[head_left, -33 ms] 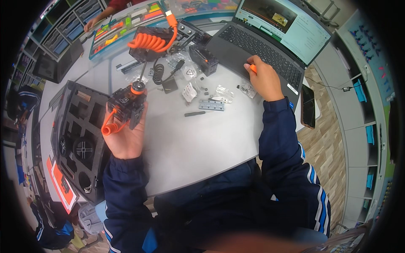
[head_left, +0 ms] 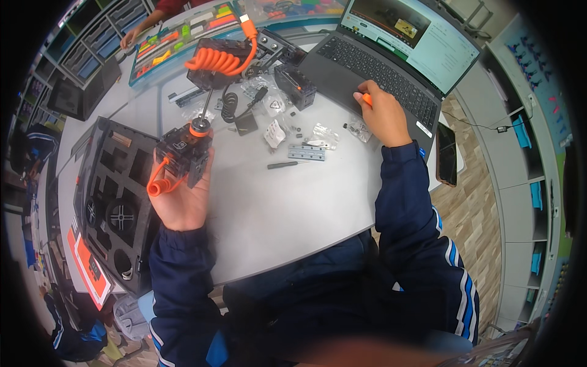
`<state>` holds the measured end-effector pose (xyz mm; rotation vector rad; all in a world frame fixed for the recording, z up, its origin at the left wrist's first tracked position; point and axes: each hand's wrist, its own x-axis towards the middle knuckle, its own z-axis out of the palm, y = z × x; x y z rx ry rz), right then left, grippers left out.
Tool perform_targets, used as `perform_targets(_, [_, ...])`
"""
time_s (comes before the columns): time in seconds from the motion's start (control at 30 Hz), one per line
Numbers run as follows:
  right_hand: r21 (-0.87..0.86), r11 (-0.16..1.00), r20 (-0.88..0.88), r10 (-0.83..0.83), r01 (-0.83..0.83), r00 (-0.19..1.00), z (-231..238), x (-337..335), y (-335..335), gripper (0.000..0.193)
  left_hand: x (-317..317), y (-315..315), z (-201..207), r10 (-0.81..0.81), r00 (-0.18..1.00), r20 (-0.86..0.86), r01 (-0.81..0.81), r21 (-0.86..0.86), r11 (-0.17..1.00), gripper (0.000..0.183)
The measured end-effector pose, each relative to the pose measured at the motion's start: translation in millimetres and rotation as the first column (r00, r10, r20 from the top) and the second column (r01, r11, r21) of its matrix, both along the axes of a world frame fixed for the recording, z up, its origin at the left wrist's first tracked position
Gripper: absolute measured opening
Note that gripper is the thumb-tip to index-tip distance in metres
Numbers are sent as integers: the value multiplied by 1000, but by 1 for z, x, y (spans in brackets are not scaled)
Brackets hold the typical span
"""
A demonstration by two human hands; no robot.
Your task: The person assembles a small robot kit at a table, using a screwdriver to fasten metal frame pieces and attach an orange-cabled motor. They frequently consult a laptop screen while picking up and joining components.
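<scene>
Grey counter [head_left: 293, 208] seen from above, ringed by shelving with storage bins and carrying the parts of a small assembly job. Left hand [head_left: 183, 199] raised above the counter's left side, fingers curled around a black motor module [head_left: 182, 153] with an orange ring on top and a short orange coiled cable [head_left: 158, 183] hanging from its lower left; the module is clear of the counter surface. Right hand [head_left: 384, 116] at the front edge of an open grey laptop [head_left: 391, 67], closed in a loose fist around a small orange-handled tool [head_left: 365, 98], of which only the orange end shows. Between the two hands, lying on the counter: a grey perforated metal bracket [head_left: 306, 153], a thin dark rod-like driver [head_left: 282, 164] just below it, and several clear plastic bags of small hardware [head_left: 324, 134]. Farther back, a second black module [head_left: 217, 61] wrapped by a long orange coiled cable [head_left: 221, 60], beside another black block [head_left: 295, 87] and a black coiled lead [head_left: 230, 105]. At far left, an open black case with foam cut-outs [head_left: 116, 202]; at far right, a dark phone [head_left: 446, 154] lying flat past the laptop. At the top edge, a tray of coloured parts [head_left: 183, 33] with another person's hand [head_left: 129, 40] resting at its left end
</scene>
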<state>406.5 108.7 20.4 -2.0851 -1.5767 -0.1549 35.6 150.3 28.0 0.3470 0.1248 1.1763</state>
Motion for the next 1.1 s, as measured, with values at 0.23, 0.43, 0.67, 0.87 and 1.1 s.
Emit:
perform_targets(0.23, [-7, 1000, 1, -14, 14, 1000, 1, -1, 1, 21, 0, -1, 1, -23, 1000, 11, 23, 17, 1000, 43])
perform_targets(0.43, [26, 1000, -19, 3, -3, 1000, 2, -2, 0, 22, 0, -1, 1, 25, 999, -26, -26, -17, 1000, 43])
perform_targets(0.67, [28, 1000, -18, -2, 3, 1000, 5, -4, 0, 21, 1, -1, 1, 8, 1000, -12, -8, 5, 1000, 43])
perform_targets(0.87, [-20, 1000, -31, -9, 9, 999, 7, -3, -1, 21, 1, -1, 1, -3, 1000, 5, 3, 9, 1000, 42])
perform_targets(1.1, [-7, 1000, -21, -10, 10, 1000, 0, 0, 1, 21, 1, 0, 0, 5, 1000, -13, -5, 2, 1000, 43])
